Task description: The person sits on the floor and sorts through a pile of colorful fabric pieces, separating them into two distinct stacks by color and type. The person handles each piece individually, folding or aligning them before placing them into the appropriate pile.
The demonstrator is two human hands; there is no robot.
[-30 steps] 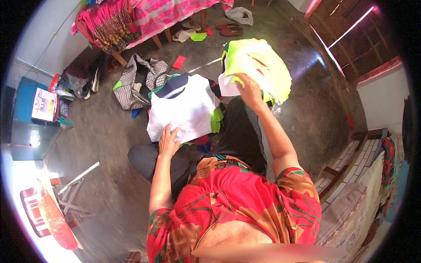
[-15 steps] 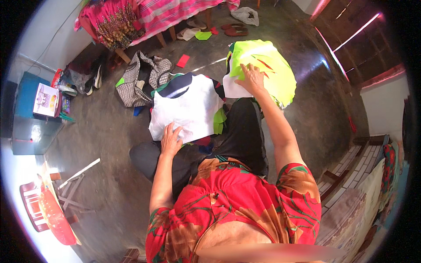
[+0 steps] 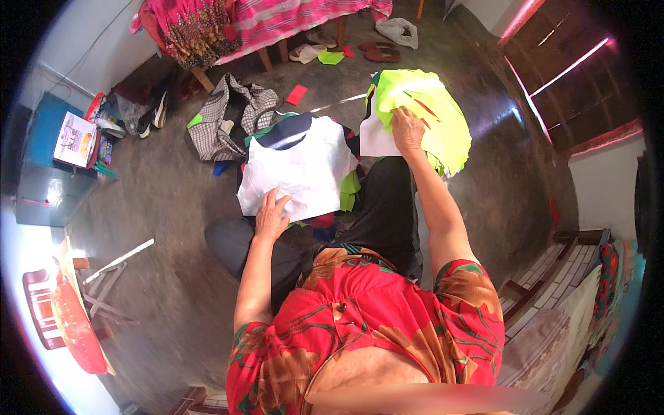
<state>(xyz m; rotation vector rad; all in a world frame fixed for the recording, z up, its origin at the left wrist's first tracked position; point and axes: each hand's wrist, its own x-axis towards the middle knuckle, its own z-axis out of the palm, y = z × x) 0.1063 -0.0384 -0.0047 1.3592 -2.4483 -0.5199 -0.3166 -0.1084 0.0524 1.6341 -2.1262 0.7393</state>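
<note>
A white cut cloth piece [image 3: 304, 169], with a scooped neck edge, lies over dark and coloured pieces in front of my crossed legs. On its lower left part rests my left hand [image 3: 272, 217], open with the fingers apart. To the right is a heap of neon yellow cloth [image 3: 439, 114] with a red slit-like mark and a white piece [image 3: 377, 133] at its left side. My right hand [image 3: 408, 129] is on the heap's left part, its fingers drawn together on the yellow cloth. The fingertips' exact hold is partly hidden.
A checked grey cloth [image 3: 220, 121] lies on the floor at left, near a red scrap [image 3: 296, 95]. Behind stands a bed with a pink cover [image 3: 290, 28], shoes [image 3: 380, 52] by it. A blue cabinet [image 3: 52, 187] and a red chair [image 3: 43, 308] are at left.
My right hand's spread fingers have drawn together on the yellow cloth, and the hand has shifted slightly toward me. The left hand stays on the white piece. The whole view has shifted a little.
</note>
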